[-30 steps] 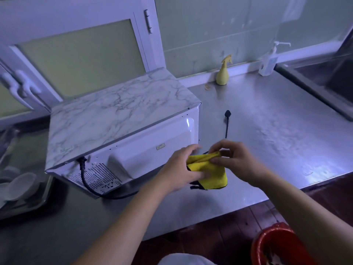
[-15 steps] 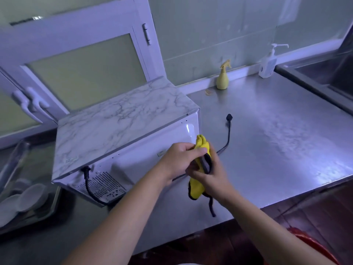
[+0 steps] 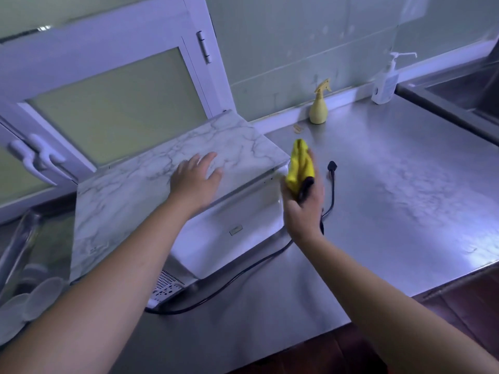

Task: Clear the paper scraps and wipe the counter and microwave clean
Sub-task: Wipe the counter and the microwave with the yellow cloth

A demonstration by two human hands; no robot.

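The microwave [image 3: 129,195] stands on the steel counter [image 3: 391,201] with its marble-patterned top up and its white back panel turned toward me. My left hand [image 3: 197,179] lies flat on that top, fingers spread. My right hand [image 3: 302,203] grips a folded yellow cloth [image 3: 301,164] with a black edge, held upright by the microwave's right rear corner. The black power cord [image 3: 330,195] trails over the counter behind my right hand, its plug lying loose. A small paper scrap [image 3: 297,128] lies near the wall.
A yellow spray bottle [image 3: 319,105] and a white pump bottle [image 3: 384,82] stand along the back wall. A sink [image 3: 464,95] is at the far right. A dish rack with white bowls [image 3: 29,298] sits left of the microwave. A white window frame rises behind it.
My left hand let go of the cloth and moved up onto the microwave's top. My right hand now holds the cloth alone, raised higher beside the microwave's corner.
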